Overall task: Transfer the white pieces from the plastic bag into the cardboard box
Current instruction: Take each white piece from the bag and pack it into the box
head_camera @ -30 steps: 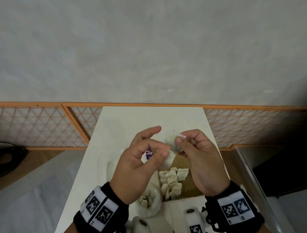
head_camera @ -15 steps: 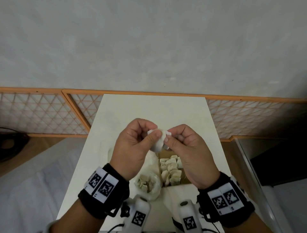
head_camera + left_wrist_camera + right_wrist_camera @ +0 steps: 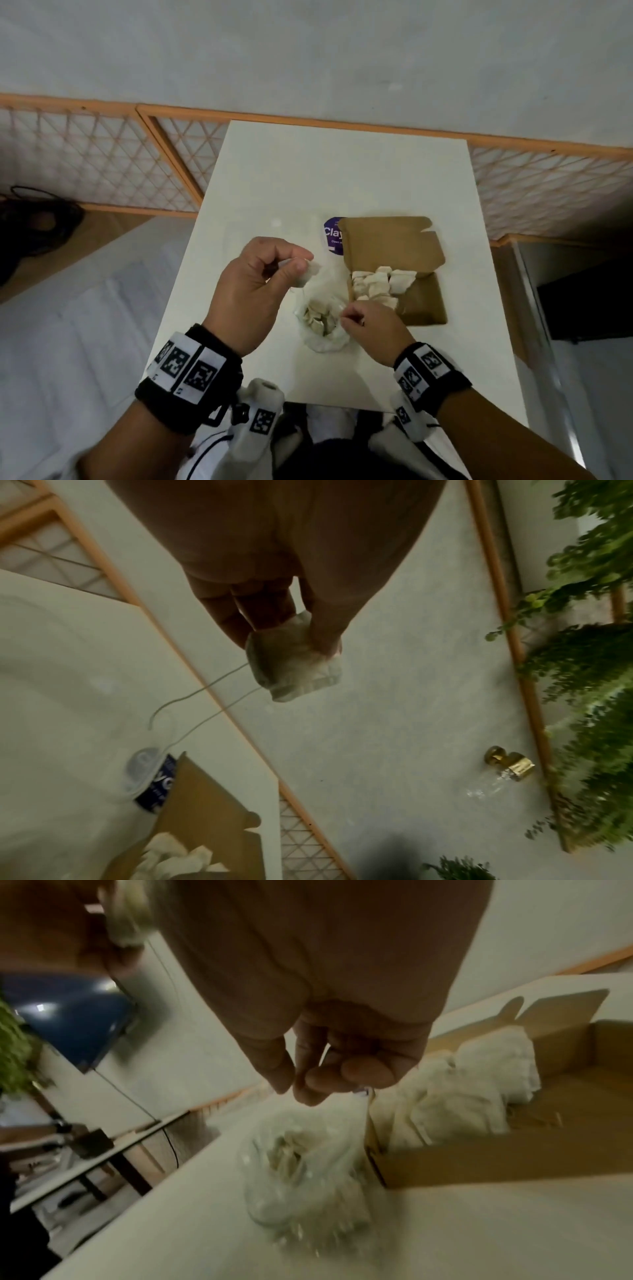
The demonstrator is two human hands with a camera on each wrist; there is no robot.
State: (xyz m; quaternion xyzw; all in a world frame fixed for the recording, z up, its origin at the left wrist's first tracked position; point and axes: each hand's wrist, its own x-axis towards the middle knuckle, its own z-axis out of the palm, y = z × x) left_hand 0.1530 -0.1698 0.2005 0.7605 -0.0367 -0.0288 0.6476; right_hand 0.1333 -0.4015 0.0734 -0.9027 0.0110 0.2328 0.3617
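My left hand (image 3: 301,263) is raised over the white table and pinches one white piece (image 3: 311,270) between thumb and fingers; the left wrist view shows that piece (image 3: 294,664) hanging from the fingertips. The clear plastic bag (image 3: 322,337) lies open below, with several white pieces (image 3: 318,317) inside. My right hand (image 3: 344,313) is low at the bag's right rim, thumb against curled fingertips (image 3: 281,1080), and nothing shows between them. The open cardboard box (image 3: 424,301) stands right of the bag and holds several white pieces (image 3: 380,284).
A round clear lid with a purple label (image 3: 331,234) lies behind the box's left flap. The table (image 3: 342,171) is small and its far edge meets an orange lattice fence (image 3: 102,161). Dark cables (image 3: 37,219) lie on the floor at left.
Both hands were pinching one white piece together in the air. Now only the left hand keeps it, and the right hand has dropped to the bag's rim. The view has tilted down.
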